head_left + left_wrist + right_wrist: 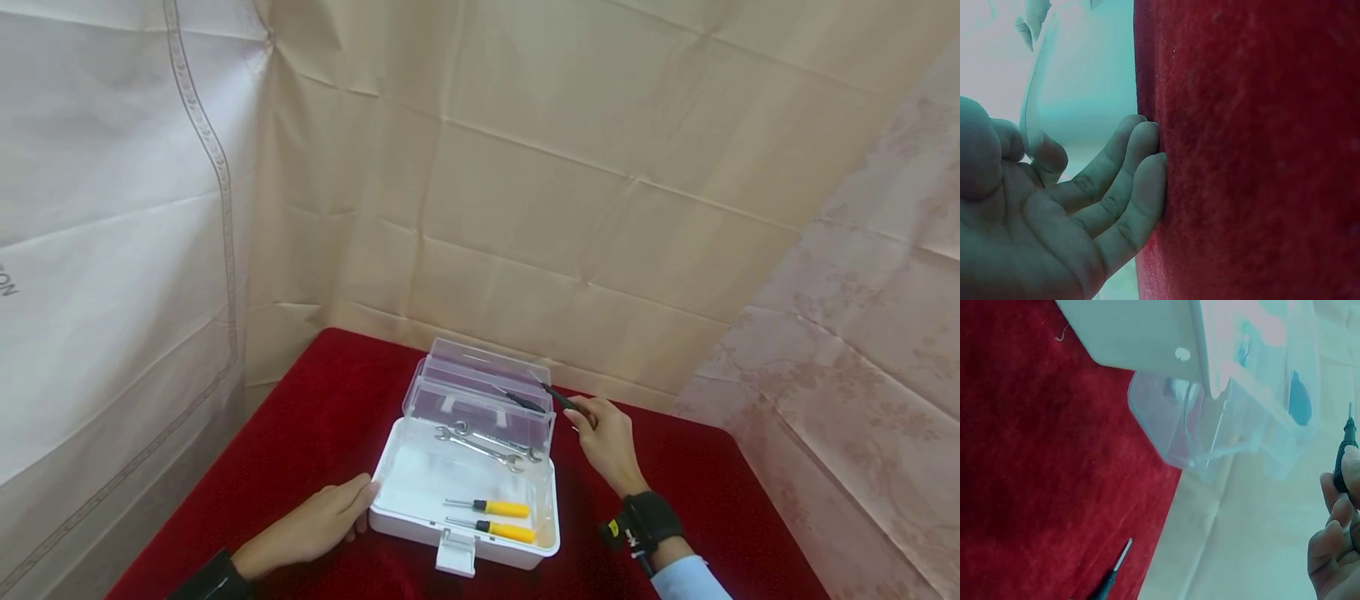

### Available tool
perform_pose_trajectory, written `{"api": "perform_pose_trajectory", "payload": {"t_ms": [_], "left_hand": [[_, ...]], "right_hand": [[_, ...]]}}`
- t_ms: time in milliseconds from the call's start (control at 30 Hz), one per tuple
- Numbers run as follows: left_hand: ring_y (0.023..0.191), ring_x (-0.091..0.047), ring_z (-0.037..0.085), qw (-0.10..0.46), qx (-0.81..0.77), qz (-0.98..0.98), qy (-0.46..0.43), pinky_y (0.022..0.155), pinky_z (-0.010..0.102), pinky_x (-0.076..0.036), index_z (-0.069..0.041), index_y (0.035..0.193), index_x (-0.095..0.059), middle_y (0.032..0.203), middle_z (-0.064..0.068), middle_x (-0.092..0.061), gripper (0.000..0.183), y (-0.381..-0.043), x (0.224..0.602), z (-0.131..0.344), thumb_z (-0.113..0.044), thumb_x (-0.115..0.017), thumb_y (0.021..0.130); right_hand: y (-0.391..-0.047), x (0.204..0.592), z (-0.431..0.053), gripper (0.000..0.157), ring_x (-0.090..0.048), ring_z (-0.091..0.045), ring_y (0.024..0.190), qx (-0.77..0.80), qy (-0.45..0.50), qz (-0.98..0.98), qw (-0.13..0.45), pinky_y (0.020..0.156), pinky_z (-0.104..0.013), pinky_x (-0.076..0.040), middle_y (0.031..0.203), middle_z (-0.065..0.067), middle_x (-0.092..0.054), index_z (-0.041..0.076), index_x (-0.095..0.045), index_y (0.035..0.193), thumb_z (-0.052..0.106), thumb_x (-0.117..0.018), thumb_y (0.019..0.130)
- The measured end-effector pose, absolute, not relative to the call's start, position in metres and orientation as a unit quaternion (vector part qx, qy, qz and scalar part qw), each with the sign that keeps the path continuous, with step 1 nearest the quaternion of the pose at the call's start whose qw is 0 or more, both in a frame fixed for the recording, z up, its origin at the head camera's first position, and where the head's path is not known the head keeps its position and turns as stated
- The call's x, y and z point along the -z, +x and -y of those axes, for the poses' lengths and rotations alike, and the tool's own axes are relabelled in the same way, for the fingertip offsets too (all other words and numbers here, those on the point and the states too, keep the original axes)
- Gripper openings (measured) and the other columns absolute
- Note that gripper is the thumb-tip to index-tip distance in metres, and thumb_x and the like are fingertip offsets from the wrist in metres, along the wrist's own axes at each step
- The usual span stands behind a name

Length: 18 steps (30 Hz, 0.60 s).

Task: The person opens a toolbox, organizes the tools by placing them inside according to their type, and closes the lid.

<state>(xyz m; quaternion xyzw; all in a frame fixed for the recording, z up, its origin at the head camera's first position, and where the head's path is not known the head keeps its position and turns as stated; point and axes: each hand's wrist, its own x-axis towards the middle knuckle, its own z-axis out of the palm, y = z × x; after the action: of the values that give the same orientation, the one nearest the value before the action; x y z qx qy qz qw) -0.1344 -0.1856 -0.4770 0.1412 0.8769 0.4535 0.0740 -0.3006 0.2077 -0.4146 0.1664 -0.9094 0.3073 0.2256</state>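
A white toolbox (464, 533) with its clear lid (487, 408) swung back stands on the red cloth. My left hand (318, 521) grips its left edge near the front corner; in the left wrist view the other fingertips (1149, 181) touch the cloth. My right hand (611, 442) holds a black-handled screwdriver (558, 397), tip pointing up and left over the lid's right side. Another black screwdriver (525, 402) lies in the lid's compartment. Inside the box are two wrenches (480, 447) and two yellow-handled screwdrivers (506, 508).
One more dark-handled screwdriver (1105, 586) lies on the red cloth (1041, 487) in the right wrist view. Beige sheeting (540, 208) hangs behind the table, with pale sheets at left and right. The box latch (456, 552) hangs down at the front.
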Motion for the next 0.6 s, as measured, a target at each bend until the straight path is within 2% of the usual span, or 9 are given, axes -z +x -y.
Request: {"api": "perform_pose_trajectory", "payload": {"t_ms": [300, 600], "left_hand": [[0.063, -0.056, 0.014, 0.057, -0.444, -0.882, 0.146, 0.057, 0.029, -0.046, -0.015, 0.095, -0.052, 0.074, -0.004, -0.058, 0.037, -0.134, 0.477, 0.185, -0.043, -0.031, 0.107], [0.064, -0.055, 0.015, 0.060, -0.442, -0.884, 0.141, 0.057, 0.029, -0.045, -0.016, 0.095, -0.053, 0.075, -0.004, -0.057, 0.037, -0.134, 0.477, 0.184, -0.044, -0.031, 0.107]], "right_hand": [[-0.300, 0.414, -0.193, 0.017, -0.047, -0.020, 0.062, -0.313, 0.193, 0.902, 0.225, 0.052, -0.025, -0.045, 0.075, 0.000, -0.051, 0.014, -0.074, 0.107, 0.017, -0.070, 0.090], [-0.301, 0.411, -0.180, 0.023, -0.047, -0.017, 0.068, -0.291, 0.231, 0.900, 0.227, 0.057, -0.023, -0.047, 0.082, 0.004, -0.060, 0.011, -0.075, 0.110, 0.017, -0.073, 0.088]]}}
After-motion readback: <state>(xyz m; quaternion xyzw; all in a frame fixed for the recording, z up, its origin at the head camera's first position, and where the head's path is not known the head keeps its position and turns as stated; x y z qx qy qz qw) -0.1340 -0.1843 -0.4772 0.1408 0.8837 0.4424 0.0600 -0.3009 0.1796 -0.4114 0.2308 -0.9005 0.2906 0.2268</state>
